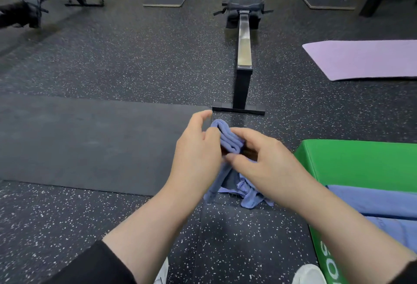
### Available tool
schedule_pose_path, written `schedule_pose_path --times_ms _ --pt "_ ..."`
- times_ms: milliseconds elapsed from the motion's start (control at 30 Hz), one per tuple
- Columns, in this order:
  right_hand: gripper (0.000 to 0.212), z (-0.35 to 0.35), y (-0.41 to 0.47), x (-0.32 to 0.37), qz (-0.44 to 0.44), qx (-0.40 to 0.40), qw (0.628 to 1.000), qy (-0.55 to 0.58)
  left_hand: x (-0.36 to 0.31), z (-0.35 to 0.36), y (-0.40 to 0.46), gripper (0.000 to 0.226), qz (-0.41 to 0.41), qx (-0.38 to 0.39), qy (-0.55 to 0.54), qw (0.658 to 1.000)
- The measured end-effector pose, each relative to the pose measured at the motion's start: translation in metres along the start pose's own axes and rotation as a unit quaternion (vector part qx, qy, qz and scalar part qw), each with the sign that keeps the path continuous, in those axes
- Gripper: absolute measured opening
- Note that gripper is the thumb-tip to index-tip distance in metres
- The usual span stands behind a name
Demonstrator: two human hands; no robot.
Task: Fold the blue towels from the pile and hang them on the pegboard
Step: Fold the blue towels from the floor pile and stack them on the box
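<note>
A blue towel (228,139), folded into several layers, is held in the air between both my hands at the middle of the view. My left hand (198,155) grips its left side, fingers curled round the fold. My right hand (264,159) pinches the right side, thumb toward me. Loose ends of the towel hang down below my hands. More blue towels (383,202) lie in a pile on a green box (361,162) at the right. No pegboard is in view.
A rowing machine (243,58) runs away from me straight ahead, its foot just beyond my hands. A dark mat (90,143) lies on the speckled floor at left, a purple mat (365,60) at right. Black racks stand along the far wall.
</note>
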State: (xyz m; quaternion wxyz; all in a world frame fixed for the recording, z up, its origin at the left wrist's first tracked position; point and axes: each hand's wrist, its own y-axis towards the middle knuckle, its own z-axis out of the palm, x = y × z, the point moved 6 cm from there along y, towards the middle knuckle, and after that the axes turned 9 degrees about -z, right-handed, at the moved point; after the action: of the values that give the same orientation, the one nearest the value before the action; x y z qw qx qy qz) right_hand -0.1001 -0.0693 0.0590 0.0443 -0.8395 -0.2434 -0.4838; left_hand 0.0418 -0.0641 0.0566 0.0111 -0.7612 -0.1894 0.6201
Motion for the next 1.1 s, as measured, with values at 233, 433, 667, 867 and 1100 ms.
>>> schedule_pose_path --times_ms 233,433,667,867,1100 --pt "0.029 -0.024 0.008 -0.018 0.042 -0.085 0.994 -0.062 0.002 0.003 0.003 0.053 0.043 0.038 0.076 0.995" --pt "0.026 -0.034 0.012 -0.009 0.022 -0.069 0.990 0.118 0.017 0.011 0.002 0.024 0.020 0.175 0.162 0.971" --pt "0.005 -0.049 0.008 0.000 0.009 -0.044 0.998 0.051 0.021 0.020 -0.008 0.024 0.011 0.231 0.078 0.970" --pt "0.007 -0.065 0.001 -0.007 0.043 -0.110 0.975 0.187 0.039 0.031 -0.022 0.031 -0.045 0.264 0.061 0.962" --pt "0.014 -0.081 -0.007 -0.013 0.054 -0.171 0.937 0.300 0.060 0.029 -0.033 0.037 -0.060 0.288 0.068 0.953"
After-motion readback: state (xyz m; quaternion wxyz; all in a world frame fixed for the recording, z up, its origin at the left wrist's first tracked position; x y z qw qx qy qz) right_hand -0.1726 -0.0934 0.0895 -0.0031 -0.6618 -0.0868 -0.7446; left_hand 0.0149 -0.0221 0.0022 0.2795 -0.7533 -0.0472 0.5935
